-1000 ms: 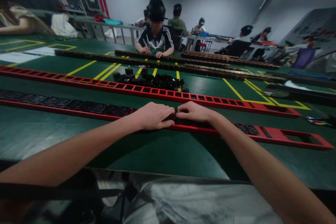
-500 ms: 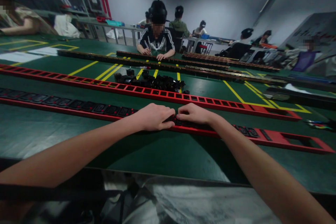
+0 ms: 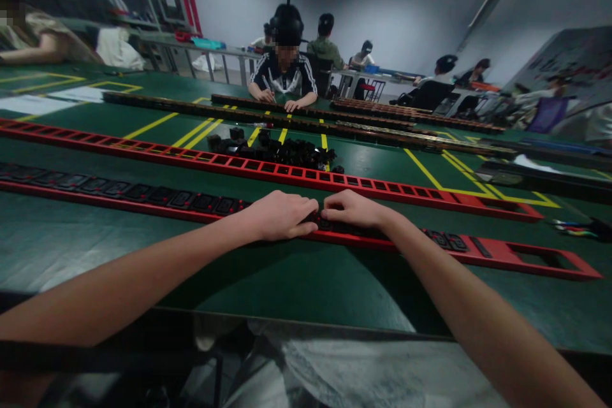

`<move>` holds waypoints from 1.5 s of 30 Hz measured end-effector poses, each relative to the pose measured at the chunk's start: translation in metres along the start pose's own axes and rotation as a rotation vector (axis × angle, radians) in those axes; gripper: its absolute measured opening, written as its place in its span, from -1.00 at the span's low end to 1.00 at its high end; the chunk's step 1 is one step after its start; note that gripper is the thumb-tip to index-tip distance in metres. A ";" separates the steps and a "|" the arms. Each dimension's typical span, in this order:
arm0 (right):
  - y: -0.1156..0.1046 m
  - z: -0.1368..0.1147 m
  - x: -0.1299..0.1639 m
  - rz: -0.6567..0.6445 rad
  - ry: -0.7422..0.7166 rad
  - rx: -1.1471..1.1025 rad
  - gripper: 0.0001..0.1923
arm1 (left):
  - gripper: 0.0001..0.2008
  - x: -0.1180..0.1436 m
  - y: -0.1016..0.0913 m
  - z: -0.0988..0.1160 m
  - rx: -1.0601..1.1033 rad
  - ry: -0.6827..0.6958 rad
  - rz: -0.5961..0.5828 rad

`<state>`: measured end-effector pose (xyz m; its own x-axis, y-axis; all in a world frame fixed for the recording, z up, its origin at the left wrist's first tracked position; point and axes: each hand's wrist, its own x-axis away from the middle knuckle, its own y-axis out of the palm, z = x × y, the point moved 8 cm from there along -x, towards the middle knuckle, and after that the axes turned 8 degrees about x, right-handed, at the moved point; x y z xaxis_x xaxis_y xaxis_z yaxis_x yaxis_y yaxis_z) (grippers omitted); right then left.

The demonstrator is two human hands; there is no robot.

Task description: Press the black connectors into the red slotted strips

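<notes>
A long red frame (image 3: 492, 247) lies across the green table in front of me, its slots filled with black square pieces (image 3: 183, 199). My left hand (image 3: 283, 215) rests over the middle of this frame, fingers bent and thumb close to them. Just to the right, my right hand (image 3: 352, 209) curls down onto the same row, thumb and forefinger nearly together. The fingertips of both hands almost meet above the black pieces. Whatever lies under them is too covered to make out.
A second red frame (image 3: 297, 172) with open slots runs parallel behind. Beyond it sits a heap of black parts (image 3: 299, 152). Long dark strips (image 3: 392, 134) stretch farther back. Across the table a person (image 3: 285, 73) works with a pen-like tool. Coloured wires (image 3: 571, 227) lie at right.
Both hands keep almost the same place on the red frame. The whole view has shifted very slightly; no piece has visibly moved.
</notes>
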<state>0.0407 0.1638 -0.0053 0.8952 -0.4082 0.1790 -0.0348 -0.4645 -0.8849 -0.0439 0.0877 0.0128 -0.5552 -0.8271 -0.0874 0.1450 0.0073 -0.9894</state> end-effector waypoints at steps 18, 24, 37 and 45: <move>0.000 -0.002 0.000 0.003 -0.023 0.006 -0.61 | -0.64 0.001 -0.002 0.001 0.014 0.011 0.008; 0.000 -0.003 -0.002 0.004 -0.028 0.011 -0.59 | -0.66 0.001 0.001 -0.001 0.019 0.005 0.006; 0.000 -0.001 -0.002 0.015 -0.029 0.022 -0.60 | -0.65 0.001 0.000 -0.002 0.015 -0.004 0.024; 0.000 0.001 -0.001 0.007 -0.019 0.023 -0.59 | -0.67 0.003 -0.002 0.000 0.035 0.006 0.029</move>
<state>0.0400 0.1650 -0.0063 0.9030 -0.3968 0.1645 -0.0317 -0.4434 -0.8957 -0.0454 0.0852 0.0147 -0.5552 -0.8235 -0.1163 0.1890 0.0113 -0.9819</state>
